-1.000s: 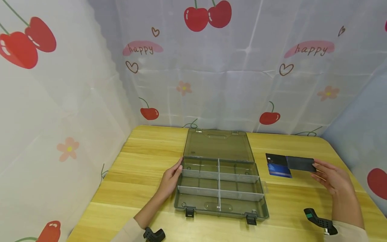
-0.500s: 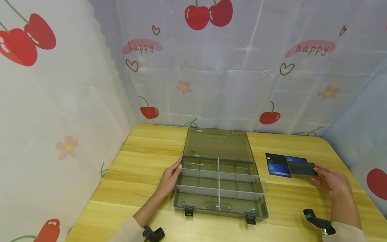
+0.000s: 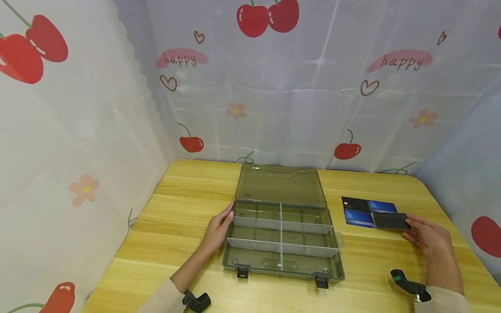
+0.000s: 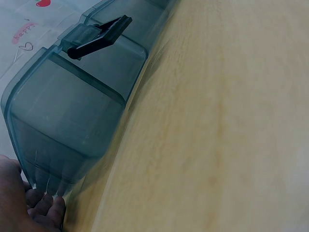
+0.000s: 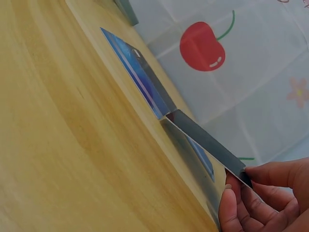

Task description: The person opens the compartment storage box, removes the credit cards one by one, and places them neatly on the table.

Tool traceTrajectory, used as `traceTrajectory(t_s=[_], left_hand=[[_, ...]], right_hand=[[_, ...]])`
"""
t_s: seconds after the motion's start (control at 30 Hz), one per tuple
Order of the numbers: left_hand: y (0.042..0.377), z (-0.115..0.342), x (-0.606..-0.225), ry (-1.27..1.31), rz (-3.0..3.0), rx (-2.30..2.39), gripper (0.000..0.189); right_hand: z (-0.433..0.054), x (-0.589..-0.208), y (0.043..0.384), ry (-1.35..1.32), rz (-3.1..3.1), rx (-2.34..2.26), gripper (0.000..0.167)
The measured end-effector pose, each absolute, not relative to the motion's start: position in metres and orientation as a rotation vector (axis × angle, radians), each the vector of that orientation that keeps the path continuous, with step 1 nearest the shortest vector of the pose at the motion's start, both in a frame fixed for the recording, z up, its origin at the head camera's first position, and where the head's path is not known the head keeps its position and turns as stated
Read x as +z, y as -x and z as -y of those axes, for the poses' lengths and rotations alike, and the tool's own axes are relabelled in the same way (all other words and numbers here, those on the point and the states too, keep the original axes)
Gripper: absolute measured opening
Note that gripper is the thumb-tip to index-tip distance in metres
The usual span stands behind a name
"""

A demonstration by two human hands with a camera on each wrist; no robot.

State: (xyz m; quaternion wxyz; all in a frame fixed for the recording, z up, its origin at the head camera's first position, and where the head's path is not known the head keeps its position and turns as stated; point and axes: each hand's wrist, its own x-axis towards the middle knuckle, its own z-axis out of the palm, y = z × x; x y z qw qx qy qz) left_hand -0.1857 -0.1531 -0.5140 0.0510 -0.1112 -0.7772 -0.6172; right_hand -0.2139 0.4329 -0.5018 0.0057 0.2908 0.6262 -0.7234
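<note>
A smoky clear plastic organizer box (image 3: 280, 250) lies with its lid (image 3: 280, 187) folded back. My left hand (image 3: 216, 230) holds the box's left side, thumb at the rim and fingers against the outer wall; its fingers (image 4: 43, 200) show low in the left wrist view. My right hand (image 3: 430, 239) pinches a dark card (image 3: 391, 221) by its right end. That card is tilted, its held end raised off the table in the right wrist view. Beside it lie a black card (image 3: 354, 204) and two blue cards, one in front (image 3: 359, 218) and one behind (image 3: 382, 207).
White dividers (image 3: 280, 234) split the box into several compartments. Two black latches, the left latch (image 3: 242, 272) and the right latch (image 3: 322, 281), hang on its front edge. A cherry-printed curtain (image 3: 274, 108) rises behind the wooden table (image 3: 188, 187).
My right hand has brought the dark card nearer me and lower, from over the rear right blue card, which now shows, to the spot in front of it. My left hand stays on the box.
</note>
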Motion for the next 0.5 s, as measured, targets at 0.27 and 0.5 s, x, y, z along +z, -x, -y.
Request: traceTrajectory(t_s=[0.27,0.5], left_hand=[[0.1848,0.1544,-0.5143,0.347,2.371,-1.874,0.046],[0.1855,0.1559,-0.518,0.351,2.381,-1.864,0.047]], right_hand=[[-0.4292,-0.5023,0.2124,-0.906,-2.02,-2.228,0.034],[-0.4256,-0.5031,0.214,-0.889,-2.17,-2.113,0.043]])
